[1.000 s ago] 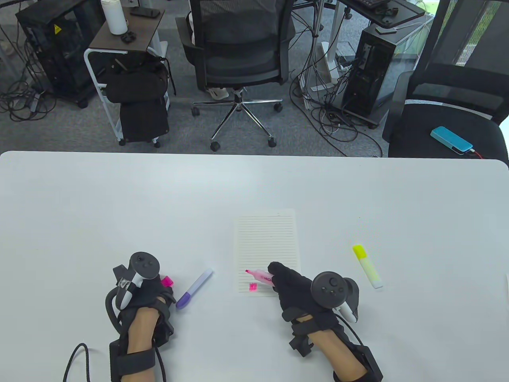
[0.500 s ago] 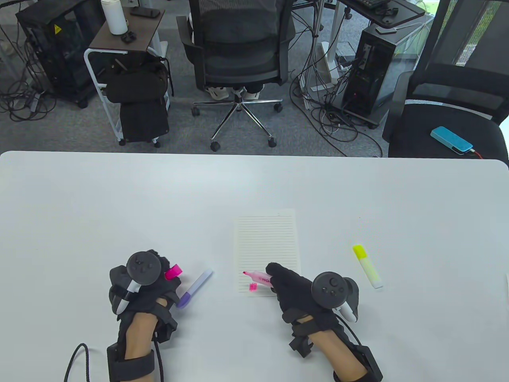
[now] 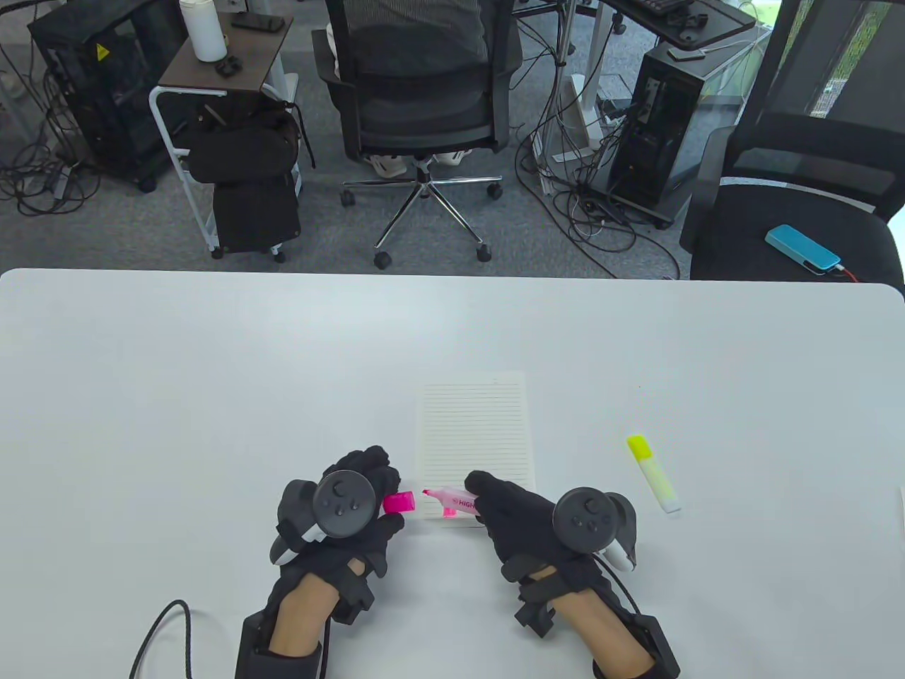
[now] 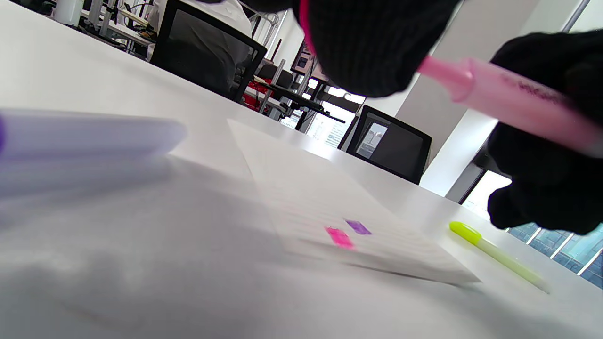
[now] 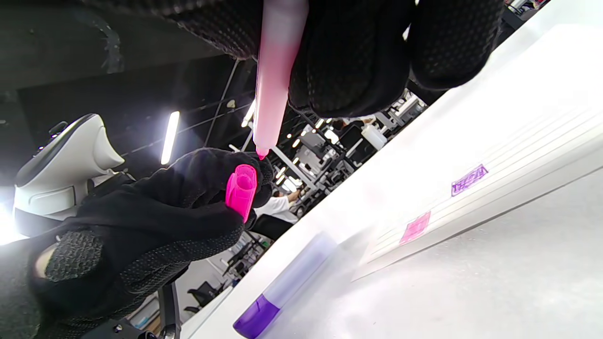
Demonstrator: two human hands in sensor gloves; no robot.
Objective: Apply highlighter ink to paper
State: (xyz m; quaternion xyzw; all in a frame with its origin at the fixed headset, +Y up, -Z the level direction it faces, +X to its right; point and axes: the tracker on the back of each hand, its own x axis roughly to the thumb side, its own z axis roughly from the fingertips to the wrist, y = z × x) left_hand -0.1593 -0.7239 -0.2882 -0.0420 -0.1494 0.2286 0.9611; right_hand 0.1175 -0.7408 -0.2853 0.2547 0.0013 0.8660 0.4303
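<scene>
Over the paper's (image 3: 475,424) near-left corner: right hand (image 3: 520,513) grips pink highlighter (image 3: 452,501) mid-barrel, tip clear of sheet; left hand (image 3: 357,498) pinches its cap (image 3: 399,502) just beside tip. Light, stiff, smooth plastic; likely grips best mid-barrel

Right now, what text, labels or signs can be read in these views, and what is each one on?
"HIGH": on the barrel of the pink highlighter held by the right hand; the rest of the word is hidden under the fingers.
Yellow triangular warning sticker: on the black computer case at top left; its symbol is too small to read.
Print on the same barrel in the left wrist view is blurred, unreadable.
</scene>
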